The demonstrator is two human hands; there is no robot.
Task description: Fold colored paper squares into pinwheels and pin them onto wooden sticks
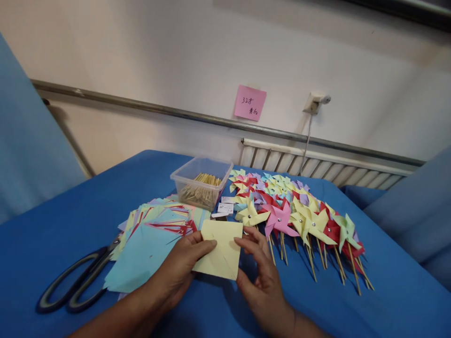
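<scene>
A pale yellow square of paper (222, 256) is held up in front of me, with slits running in from its corners. Its left side is pinched by my left hand (185, 258), thumb on top. At the right side, my right hand (259, 277) has curved fingers on the paper's edge and the thumb by its lower corner. Left of the hands lies a fanned pile of coloured paper squares (141, 256), light blue on top. Large scissors (75, 279) with dark handles rest beside it, their blades partly under the paper.
Behind the pile stands a clear plastic box (197, 197) of thin wooden sticks (207, 179). Small cardboard boxes (225, 208) sit next to it. Many finished paper pinwheels (280, 219) on sticks spread across the right of the blue-covered surface (116, 180). A wall with a radiator (278, 159) is behind.
</scene>
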